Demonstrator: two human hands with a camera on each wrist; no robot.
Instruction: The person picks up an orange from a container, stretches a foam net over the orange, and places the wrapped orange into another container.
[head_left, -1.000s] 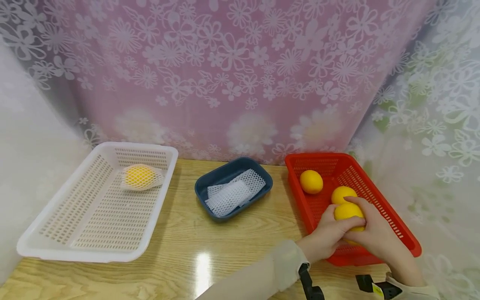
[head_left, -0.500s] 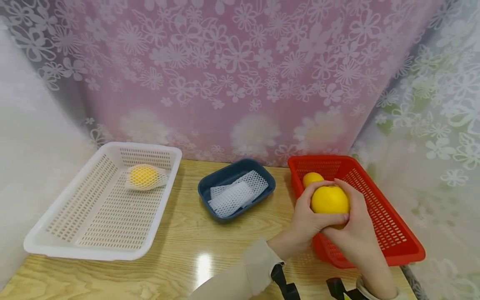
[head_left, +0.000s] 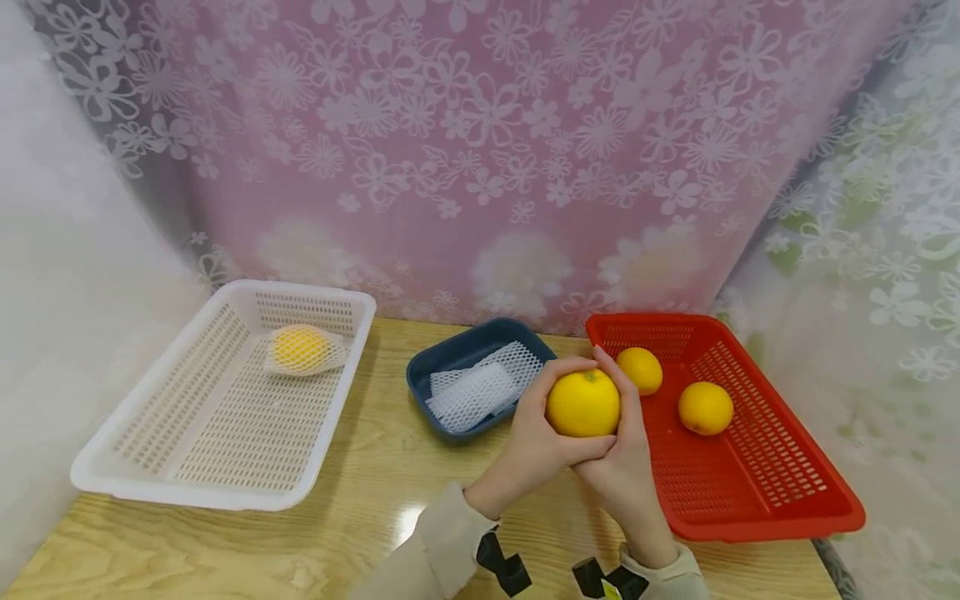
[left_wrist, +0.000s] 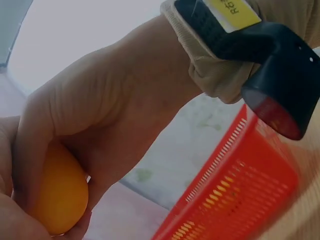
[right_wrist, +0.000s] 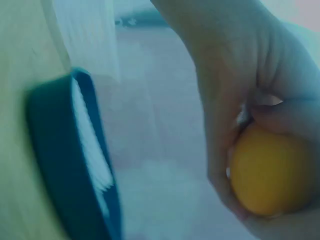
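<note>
Both hands are cupped round one yellow-orange orange [head_left: 583, 404], raised over the table between the blue tray and the red basket. My left hand [head_left: 534, 446] curls round its left side. On the opposite side my right hand [head_left: 624, 458] has its fingers and thumb bent round the fruit. In the left wrist view the orange [left_wrist: 62, 192] shows between the hands, partly hidden by fingers. The right wrist view also has the orange [right_wrist: 270, 170] enclosed by them. Two more oranges, one farther back [head_left: 640, 372] and one to the right [head_left: 706, 408], lie in the red basket [head_left: 720, 500].
A blue tray [head_left: 423, 408] holds white foam net sleeves [head_left: 480, 390]. At the left stands a white basket [head_left: 232, 442], with a net-wrapped orange [head_left: 300, 348] at its back. A floral curtain [head_left: 480, 158] hangs behind the wooden table [head_left: 375, 467].
Both hands have lifted the orange out of the red basket and carried it left, to beside the blue tray. The two remaining oranges in the basket are uncovered to view.
</note>
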